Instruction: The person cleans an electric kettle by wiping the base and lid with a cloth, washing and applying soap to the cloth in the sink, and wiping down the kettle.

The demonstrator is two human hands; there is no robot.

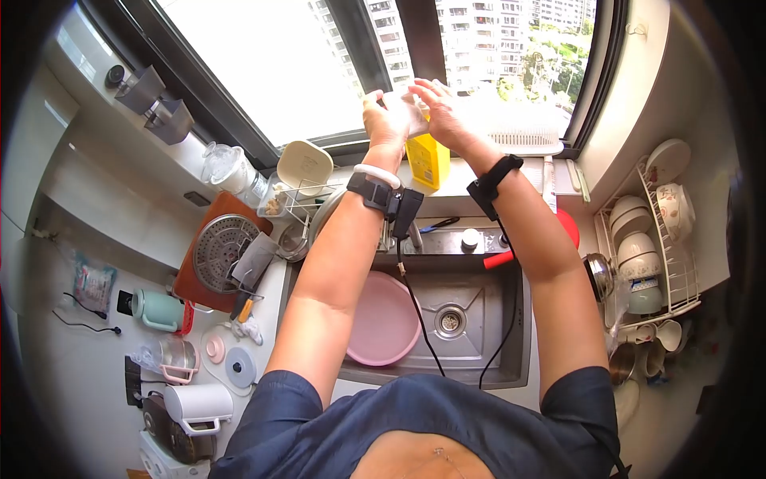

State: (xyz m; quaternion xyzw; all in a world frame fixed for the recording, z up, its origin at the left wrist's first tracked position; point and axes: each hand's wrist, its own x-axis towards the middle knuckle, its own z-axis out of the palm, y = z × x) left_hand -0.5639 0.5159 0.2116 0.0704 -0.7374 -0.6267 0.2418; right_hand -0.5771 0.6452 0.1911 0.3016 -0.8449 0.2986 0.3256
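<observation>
Both arms reach out over the sink toward the window. My left hand [384, 121] grips a whitish, translucent thing [415, 118] whose kind is washed out by the bright light. From the other side, my right hand [448, 120] curves its fingers over the top of the same thing. Right below the hands, a yellow bottle [428, 162] stands on the window ledge, its upper part hidden behind them. Under my left forearm, a pink basin [383, 319] sits in the grey sink [487, 287], beside the drain.
A dish rack [678, 275] with bowls stands at the right. On the left are a round perforated steamer plate [227, 254], a white kettle [199, 405] and a mint-coloured kettle [157, 310]. A red-handled pan [501, 259] lies behind my right forearm. Cables hang from both wrists over the sink.
</observation>
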